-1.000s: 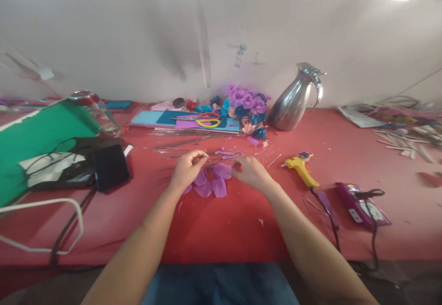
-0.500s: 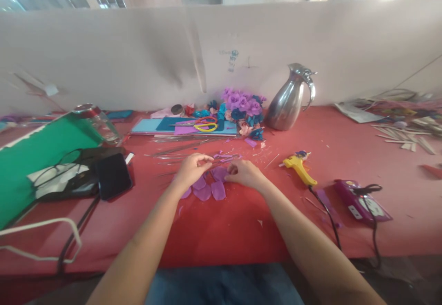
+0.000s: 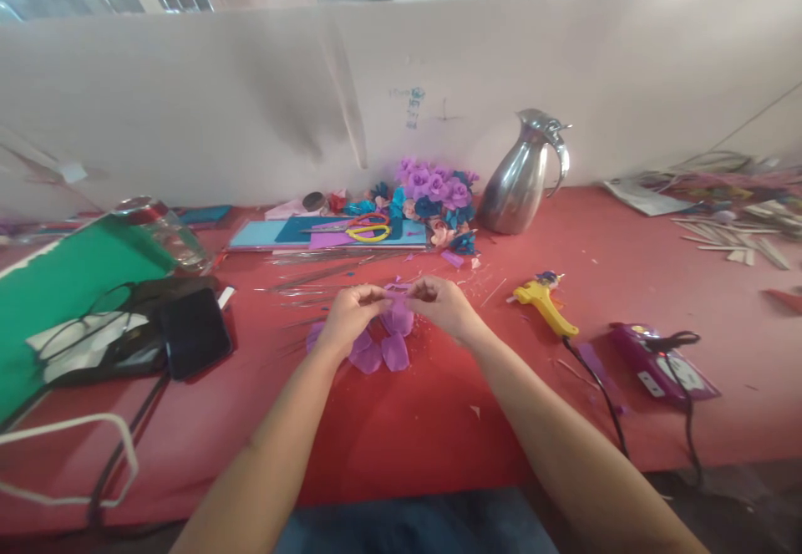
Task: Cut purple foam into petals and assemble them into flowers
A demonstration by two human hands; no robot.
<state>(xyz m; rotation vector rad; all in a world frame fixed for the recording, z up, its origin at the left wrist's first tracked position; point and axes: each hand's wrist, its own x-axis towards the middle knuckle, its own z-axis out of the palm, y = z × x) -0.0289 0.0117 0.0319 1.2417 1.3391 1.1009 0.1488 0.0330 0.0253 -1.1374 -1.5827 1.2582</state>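
Note:
Between my two hands is a small purple paper petal (image 3: 396,295). My left hand (image 3: 352,313) pinches its left edge between thumb and fingertips. The right edge is pinched the same way by my right hand (image 3: 442,307). Just below, more purple petals (image 3: 367,355) lie loose on the red tabletop (image 3: 419,429), some partly covered by my left hand. Thin wire stems (image 3: 301,293) lie to the left of my hands and behind them.
Behind are scissors (image 3: 368,233) on coloured paper sheets (image 3: 256,235), paper flowers (image 3: 432,186) and a steel jug (image 3: 517,178). A yellow glue gun (image 3: 544,303) and purple power strip (image 3: 661,362) lie right, with cords. A phone (image 3: 195,332) and tilted glass jar (image 3: 166,232) are left.
My hands have come closer together, the right one moving up and left. A petal is now held between both sets of fingertips. The view has shifted slightly.

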